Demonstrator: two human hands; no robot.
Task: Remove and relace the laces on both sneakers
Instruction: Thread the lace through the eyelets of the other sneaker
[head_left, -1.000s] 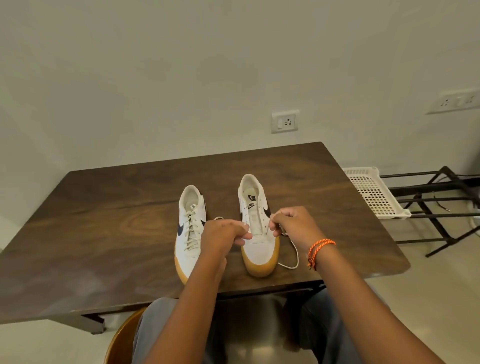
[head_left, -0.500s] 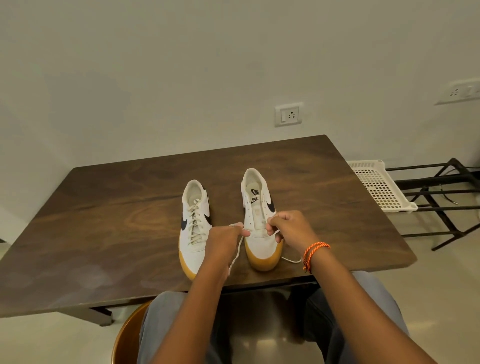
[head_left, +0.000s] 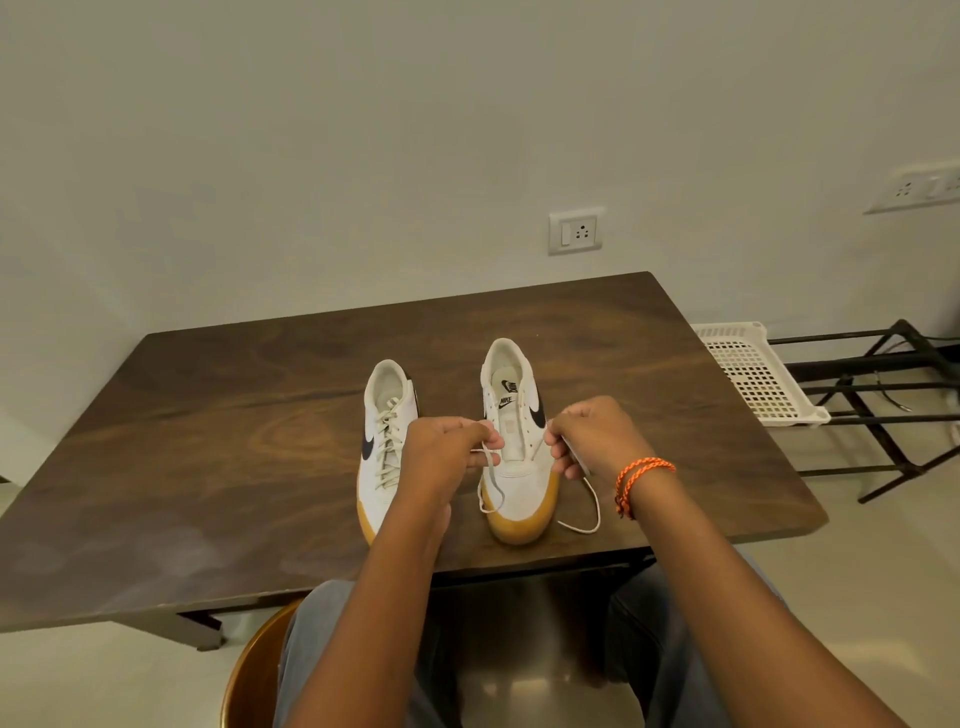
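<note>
Wooden desk: dark brown, grained rectangular top (head_left: 208, 441) that carries both shoes near the middle of its near edge.
Laced sneaker: white low-top sneaker with a dark swoosh and tan gum sole (head_left: 383, 441), toe toward the near edge, cream laces crossed up its front; the left forearm covers its toe.
Unlaced sneaker: matching white sneaker with a tan toe (head_left: 519, 499), just beside the first on its right, tongue and eyelets bare.
Loose lace: cream cord (head_left: 589, 506) running out from both sides of the unlaced sneaker's lowest eyelets, one end looped on the toe, the other curling on the desk to the right.
Left hand: (head_left: 447, 457) fingers curled, pinching the lace end over the shoe's left side.
Right hand: (head_left: 597, 441) fingers curled, pinching the other lace end at the shoe's right side; an orange braided cord (head_left: 641, 475) circles the wrist.
Beyond the desk's right edge: white perforated plastic tray (head_left: 753, 374) on a black metal rack (head_left: 883, 395).
</note>
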